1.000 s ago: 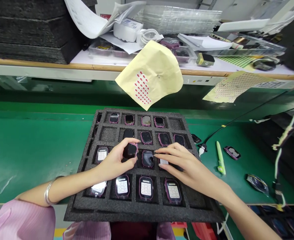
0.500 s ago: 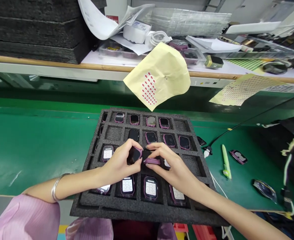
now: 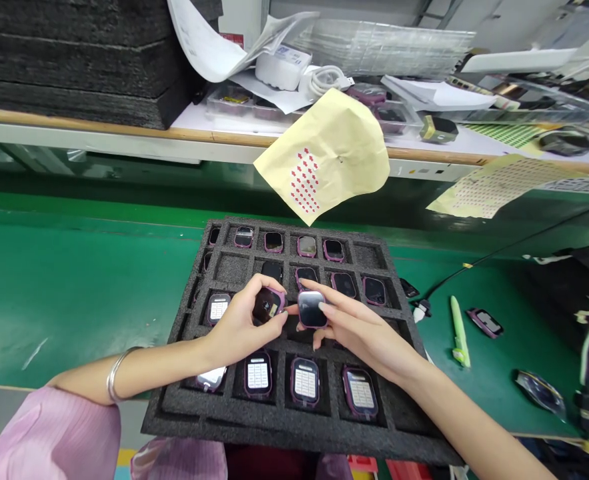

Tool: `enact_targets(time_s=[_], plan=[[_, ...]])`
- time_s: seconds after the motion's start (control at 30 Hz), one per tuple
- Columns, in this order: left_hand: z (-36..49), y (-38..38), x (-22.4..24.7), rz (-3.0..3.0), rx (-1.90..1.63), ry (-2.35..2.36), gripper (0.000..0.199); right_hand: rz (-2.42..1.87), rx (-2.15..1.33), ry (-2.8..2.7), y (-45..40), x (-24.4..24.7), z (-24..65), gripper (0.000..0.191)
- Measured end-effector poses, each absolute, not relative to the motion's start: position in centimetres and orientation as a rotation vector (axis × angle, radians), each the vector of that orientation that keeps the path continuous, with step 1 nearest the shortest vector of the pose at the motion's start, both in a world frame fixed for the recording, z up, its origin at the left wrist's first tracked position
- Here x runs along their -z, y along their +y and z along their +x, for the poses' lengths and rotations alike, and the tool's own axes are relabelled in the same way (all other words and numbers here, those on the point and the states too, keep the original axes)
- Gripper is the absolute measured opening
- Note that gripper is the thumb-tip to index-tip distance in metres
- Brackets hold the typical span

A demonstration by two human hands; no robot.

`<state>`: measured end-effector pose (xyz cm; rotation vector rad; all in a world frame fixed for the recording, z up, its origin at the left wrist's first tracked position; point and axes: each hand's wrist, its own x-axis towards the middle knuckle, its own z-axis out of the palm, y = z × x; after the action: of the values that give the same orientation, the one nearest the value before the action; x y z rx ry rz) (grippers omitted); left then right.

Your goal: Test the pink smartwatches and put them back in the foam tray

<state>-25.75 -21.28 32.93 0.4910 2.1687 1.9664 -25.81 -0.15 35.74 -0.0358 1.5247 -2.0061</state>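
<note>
My left hand (image 3: 251, 312) grips a purple-rimmed smartwatch body (image 3: 268, 305) by its edges; its dark face carries a small mark and a yellowish spot. Just to the right, my right hand (image 3: 347, 313) holds a second purple-rimmed smartwatch body (image 3: 312, 309), its dark glossy screen turned up. Both are held above a black foam tray (image 3: 254, 420) with square pockets. Several similar watches lie in the pockets, some with dark screens and some, like the near-row watch (image 3: 305, 381), showing a white grid. My hands hide part of the middle row.
On the green bench (image 3: 74, 287) to the right lie a light-green pen (image 3: 458, 331), a loose watch (image 3: 485, 323), a clear-wrapped item (image 3: 540, 391) and cables. A yellow sticker sheet (image 3: 329, 160) hangs from the cluttered shelf. Black foam blocks (image 3: 69, 60) are stacked upper left.
The watch in my right hand has turned from edge-on to screen-up and risen slightly. The left-hand watch has tilted, showing more of its dark face. The view has shifted a little.
</note>
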Motion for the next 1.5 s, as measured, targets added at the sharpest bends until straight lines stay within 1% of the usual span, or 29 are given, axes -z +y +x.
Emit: enact_targets(time_s=[0.07, 0.27, 0.4, 0.6, 0.9, 1.1, 1.27, 1.5], plan=[[-25.8, -21.3, -32.9, 0.448, -1.991, 2.138, 0.024, -0.086, 2.009, 1.513, 0.1, -35.8, -25.8, 0.050], [-25.7, -21.3, -33.1, 0.467, -1.977, 2.143, 0.023, -0.222, 1.982, 1.626, 0.9, -35.6, -26.2, 0.040], [-25.6, -21.3, -33.2, 0.517, -1.868, 2.192, 0.025, -0.197, 2.013, 1.624, 1.1, -35.5, -26.2, 0.041], [-25.7, -21.1, -32.9, 0.584, -1.781, 2.330, 0.023, -0.202, 2.020, 1.581, 1.0, -35.5, -26.2, 0.043], [-25.6, -21.0, -32.8, 0.667, -1.781, 2.346, 0.024, -0.156, 2.057, 1.519, 1.0, -35.4, -26.4, 0.040], [-25.5, -21.0, -33.1, 0.643, -1.803, 2.315, 0.023, -0.156, 2.059, 1.507, 1.0, -35.5, -26.4, 0.045], [-25.4, -21.0, -33.2, 0.625, -1.822, 2.301, 0.021, -0.190, 2.066, 1.465, 1.1, -35.4, -26.6, 0.044], [-25.5, -21.1, -33.5, 0.591, -1.772, 2.298, 0.021, -0.081, 2.064, 1.550, 1.0, -35.4, -26.4, 0.042]])
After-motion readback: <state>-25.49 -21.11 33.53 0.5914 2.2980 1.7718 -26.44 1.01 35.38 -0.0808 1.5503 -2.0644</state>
